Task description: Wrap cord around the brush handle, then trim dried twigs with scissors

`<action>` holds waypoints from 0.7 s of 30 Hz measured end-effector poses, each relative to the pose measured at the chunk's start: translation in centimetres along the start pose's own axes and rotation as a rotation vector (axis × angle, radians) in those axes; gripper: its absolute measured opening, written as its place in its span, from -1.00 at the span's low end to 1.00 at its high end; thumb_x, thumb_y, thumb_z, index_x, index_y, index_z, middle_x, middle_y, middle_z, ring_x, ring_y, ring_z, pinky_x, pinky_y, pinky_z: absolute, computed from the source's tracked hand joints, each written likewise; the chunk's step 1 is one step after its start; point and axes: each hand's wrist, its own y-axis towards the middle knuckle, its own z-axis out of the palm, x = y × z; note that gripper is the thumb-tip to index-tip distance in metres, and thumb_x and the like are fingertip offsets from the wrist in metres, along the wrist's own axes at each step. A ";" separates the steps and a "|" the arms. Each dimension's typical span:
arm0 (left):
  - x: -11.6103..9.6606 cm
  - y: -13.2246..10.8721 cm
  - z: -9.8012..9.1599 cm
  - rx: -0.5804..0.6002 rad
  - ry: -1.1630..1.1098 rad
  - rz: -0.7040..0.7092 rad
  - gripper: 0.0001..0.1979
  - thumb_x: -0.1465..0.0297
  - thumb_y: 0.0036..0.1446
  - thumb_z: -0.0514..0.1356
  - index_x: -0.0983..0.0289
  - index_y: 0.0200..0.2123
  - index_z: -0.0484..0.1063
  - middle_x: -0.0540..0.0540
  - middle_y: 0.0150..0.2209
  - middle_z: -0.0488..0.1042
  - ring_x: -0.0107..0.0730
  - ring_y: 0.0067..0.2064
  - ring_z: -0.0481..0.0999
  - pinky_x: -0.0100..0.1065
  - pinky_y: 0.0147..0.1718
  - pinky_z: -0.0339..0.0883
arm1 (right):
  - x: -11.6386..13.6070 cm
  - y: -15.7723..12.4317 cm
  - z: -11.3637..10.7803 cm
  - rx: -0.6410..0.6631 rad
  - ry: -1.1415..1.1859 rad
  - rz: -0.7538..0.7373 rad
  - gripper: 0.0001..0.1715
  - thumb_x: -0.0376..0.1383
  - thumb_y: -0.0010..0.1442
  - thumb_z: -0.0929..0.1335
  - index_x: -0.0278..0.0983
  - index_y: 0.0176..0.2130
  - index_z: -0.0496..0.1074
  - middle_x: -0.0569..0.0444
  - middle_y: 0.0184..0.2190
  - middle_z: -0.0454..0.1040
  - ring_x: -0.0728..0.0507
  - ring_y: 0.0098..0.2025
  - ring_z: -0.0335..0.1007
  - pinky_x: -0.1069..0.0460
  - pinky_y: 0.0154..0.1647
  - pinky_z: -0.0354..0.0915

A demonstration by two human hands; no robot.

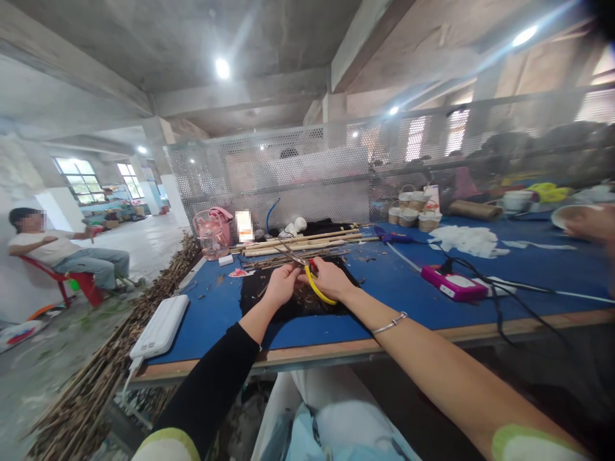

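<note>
My right hand (330,279) grips a pair of scissors (313,288) with yellow handles, and the blades point away from me to the upper left. Close beside it, my left hand (280,285) is closed in a pinch. What its fingers hold is hidden or too small to make out. Both hands are above a black cloth (250,299) with brown scraps on it. Just beyond them, long thin wooden sticks (302,244) lie across the blue tabletop (218,330).
A white power bank (161,325) lies at the front left edge. Behind the sticks stands a pink bag (216,225). At right are a magenta power strip (451,283), cables, white strips (464,240) and small pots (417,208). Dry stalks (113,349) cover the floor's left. Someone sits (62,250) beyond.
</note>
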 end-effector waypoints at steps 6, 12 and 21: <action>-0.6 -0.3 0.1 0.006 -0.006 -0.024 -0.87 0.40 0.06 0.11 0.32 -0.36 0.41 0.03 -0.45 0.51 -0.47 -0.48 0.47 -0.41 -0.41 0.37 | -0.3 0.2 0.3 0.014 0.048 0.000 -0.45 0.14 0.02 0.28 -0.28 -0.29 0.32 -0.03 -0.39 0.47 -0.09 -0.41 0.37 0.11 -0.48 0.05; -0.7 -0.2 0.1 0.033 -0.014 -0.067 -0.85 0.47 0.10 0.04 0.31 -0.32 0.40 0.03 -0.48 0.51 -0.49 -0.47 0.48 -0.46 -0.43 0.34 | -0.5 0.4 0.5 0.050 0.034 -0.003 -0.45 0.16 0.05 0.23 -0.27 -0.34 0.34 -0.02 -0.43 0.47 -0.10 -0.43 0.37 0.10 -0.48 0.07; -0.5 -0.1 0.2 0.042 -0.123 -0.062 -0.87 0.37 0.05 0.12 0.33 -0.42 0.36 0.04 -0.48 0.51 -0.46 -0.48 0.48 -0.40 -0.41 0.38 | 0.0 0.0 0.3 0.056 0.030 -0.015 -0.33 0.13 -0.04 0.32 -0.27 -0.09 0.27 -0.07 -0.16 0.43 -0.16 -0.16 0.37 0.07 -0.27 0.15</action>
